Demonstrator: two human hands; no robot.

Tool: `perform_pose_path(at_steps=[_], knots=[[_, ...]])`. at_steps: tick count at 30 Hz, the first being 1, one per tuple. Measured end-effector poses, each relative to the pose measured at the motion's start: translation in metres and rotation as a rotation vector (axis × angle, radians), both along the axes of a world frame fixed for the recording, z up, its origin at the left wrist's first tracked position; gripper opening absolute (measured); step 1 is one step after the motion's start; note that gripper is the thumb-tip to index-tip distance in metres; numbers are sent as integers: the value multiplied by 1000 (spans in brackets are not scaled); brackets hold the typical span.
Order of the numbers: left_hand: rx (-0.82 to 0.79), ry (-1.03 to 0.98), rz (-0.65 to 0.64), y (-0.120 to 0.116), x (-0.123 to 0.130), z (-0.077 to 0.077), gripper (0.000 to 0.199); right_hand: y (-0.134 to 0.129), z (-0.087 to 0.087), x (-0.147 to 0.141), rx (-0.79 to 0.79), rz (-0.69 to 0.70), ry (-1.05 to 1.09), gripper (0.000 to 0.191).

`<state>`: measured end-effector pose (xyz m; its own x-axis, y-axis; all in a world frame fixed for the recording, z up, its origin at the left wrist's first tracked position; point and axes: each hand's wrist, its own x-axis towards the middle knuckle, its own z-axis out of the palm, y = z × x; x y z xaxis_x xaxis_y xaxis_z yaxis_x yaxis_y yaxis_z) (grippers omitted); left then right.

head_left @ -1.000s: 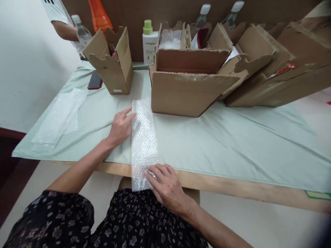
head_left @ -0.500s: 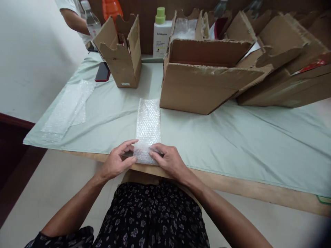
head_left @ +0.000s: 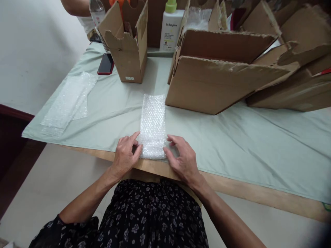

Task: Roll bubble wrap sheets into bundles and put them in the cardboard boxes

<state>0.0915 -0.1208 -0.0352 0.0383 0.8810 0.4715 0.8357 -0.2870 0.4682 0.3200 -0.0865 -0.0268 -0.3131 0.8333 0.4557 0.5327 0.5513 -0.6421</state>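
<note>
A strip of clear bubble wrap (head_left: 153, 119) lies lengthwise on the table, its near end by the front edge and looking folded over in a second layer. At its left edge rests my left hand (head_left: 126, 151), thumb and index finger apart and touching the wrap's side. My right hand (head_left: 183, 156) is at the opposite edge, fingers curved and spread, thumb tip against the near right corner. Neither hand grips the wrap.
Pale green cloth (head_left: 124, 117) covers the table. More bubble wrap (head_left: 67, 103) lies left, near a phone (head_left: 105, 64). Behind stand a small carton (head_left: 129, 58), a white bottle (head_left: 169, 32) and a large carton (head_left: 207, 86), with more boxes right. A person's arm (head_left: 76, 7) shows top left.
My right hand has moved off the wrap's near end to its right edge, its fingers opening. My left hand has come in against the left edge. The view has shifted slightly.
</note>
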Motion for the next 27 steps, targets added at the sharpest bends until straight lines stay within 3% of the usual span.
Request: perform_pose_path(at_steps=[3, 6, 9, 13, 16, 19, 24, 27], knots=[[-4, 48, -18, 2, 0, 1, 41, -12, 3, 5, 182, 95, -160, 25], [-10, 101, -26, 6, 0, 1, 42, -18, 3, 2, 180, 213, -292, 19], [-42, 150, -25, 6, -2, 3, 40, -16, 0, -3, 191, 218, -345, 16], [-14, 85, -69, -2, -7, 12, 42, -12, -3, -5, 218, 181, -303, 12], [-14, 33, -193, -13, -9, 17, 44, -12, -4, -3, 179, 203, -240, 11], [-50, 44, -283, -19, -7, 16, 29, -10, -4, -2, 96, 220, -171, 11], [-67, -30, -215, -12, -2, 12, 20, 1, -5, -5, -59, 210, -70, 12], [-109, -75, -148, -2, -1, 12, 23, 5, -5, -6, -20, 116, -58, 15]])
